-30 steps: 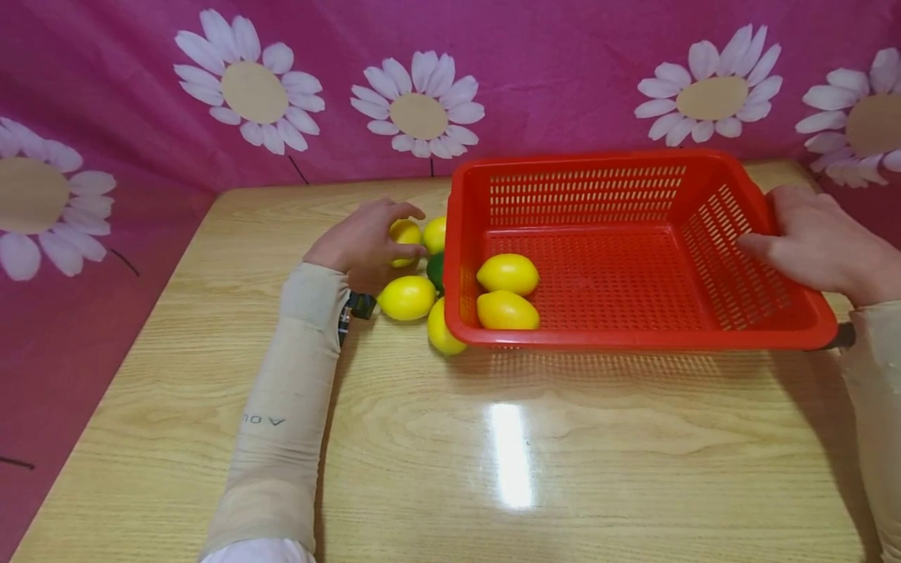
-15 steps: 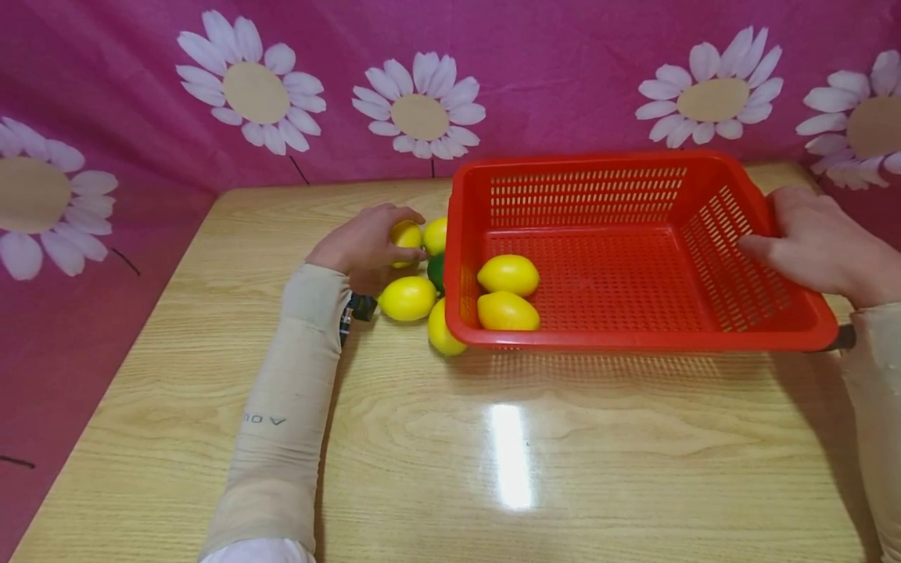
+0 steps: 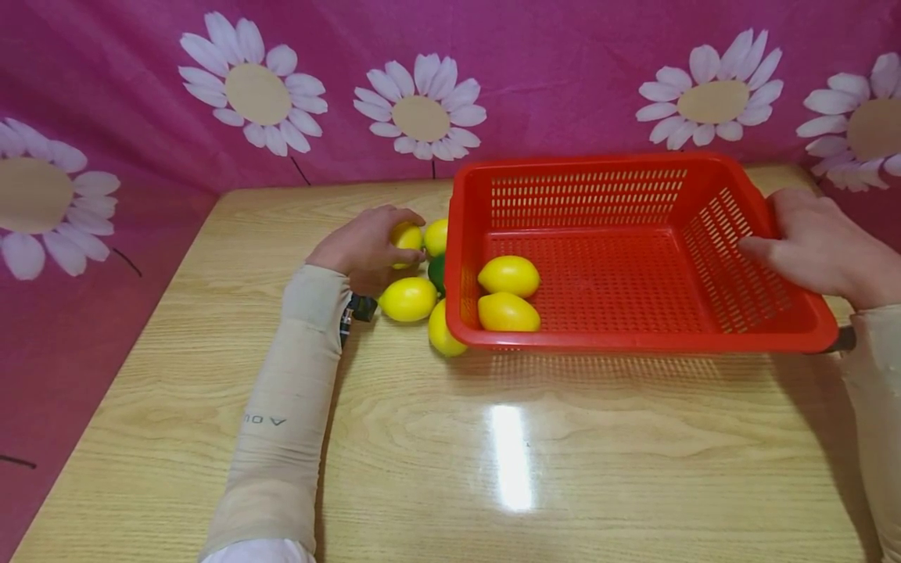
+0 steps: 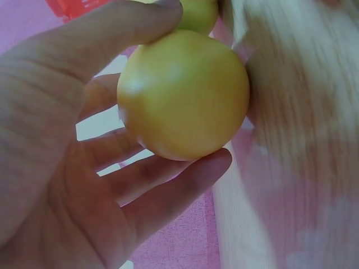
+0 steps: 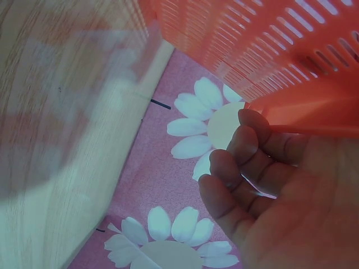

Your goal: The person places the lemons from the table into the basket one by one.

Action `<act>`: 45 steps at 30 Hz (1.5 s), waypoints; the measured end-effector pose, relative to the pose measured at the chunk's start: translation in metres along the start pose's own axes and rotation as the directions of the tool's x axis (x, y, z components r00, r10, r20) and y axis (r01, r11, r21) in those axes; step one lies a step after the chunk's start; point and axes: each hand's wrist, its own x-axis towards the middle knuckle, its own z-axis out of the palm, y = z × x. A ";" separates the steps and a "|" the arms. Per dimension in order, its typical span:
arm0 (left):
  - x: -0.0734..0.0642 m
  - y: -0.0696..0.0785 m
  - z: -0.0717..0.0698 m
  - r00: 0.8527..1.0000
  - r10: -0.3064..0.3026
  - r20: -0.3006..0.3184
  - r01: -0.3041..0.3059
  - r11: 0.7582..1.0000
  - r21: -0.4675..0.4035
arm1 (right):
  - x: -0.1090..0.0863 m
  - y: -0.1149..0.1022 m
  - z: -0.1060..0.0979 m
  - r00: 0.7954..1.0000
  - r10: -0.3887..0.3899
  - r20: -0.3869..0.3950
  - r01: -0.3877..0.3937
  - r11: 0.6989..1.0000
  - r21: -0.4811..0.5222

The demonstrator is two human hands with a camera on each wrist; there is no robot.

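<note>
A yellow lemon (image 3: 406, 238) sits at the far side of a small cluster, and my left hand (image 3: 366, 242) holds it with the thumb on one side and fingers curved round the other. The left wrist view shows that lemon (image 4: 185, 95) between thumb and fingers, close over the table. More yellow lemons (image 3: 408, 299) and a dark green fruit (image 3: 436, 274) lie around it, partly behind the red basket's wall. My right hand (image 3: 823, 242) grips the right rim of the red plastic basket (image 3: 633, 340), thumb inside, fingers outside. Two lemons (image 3: 509, 276) lie inside at its left end.
The wooden table (image 3: 422, 453) runs up to a magenta flowered cloth (image 3: 563, 86) hanging behind it. The basket's left rim overhangs the loose fruit. In the head view, the basket's front edge casts a shadow on the table.
</note>
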 end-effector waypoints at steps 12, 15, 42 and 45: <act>-0.018 0.012 -0.003 0.996 -0.073 -0.055 0.072 0.997 -0.024 | 0.000 -0.001 -0.001 1.000 0.003 0.001 -0.003 1.000 -0.007; -0.020 0.013 -0.004 0.994 -0.088 -0.058 0.086 0.996 -0.034 | 0.000 -0.001 -0.001 1.000 0.007 0.003 -0.007 1.000 -0.003; -0.015 0.010 -0.018 0.971 0.102 -0.216 -0.102 0.995 0.011 | 0.002 0.001 -0.003 1.000 0.001 0.004 -0.001 1.000 -0.031; -0.017 0.013 -0.019 0.968 0.101 -0.230 -0.099 0.995 0.020 | 0.001 0.001 -0.002 1.000 0.001 0.003 -0.001 0.999 -0.034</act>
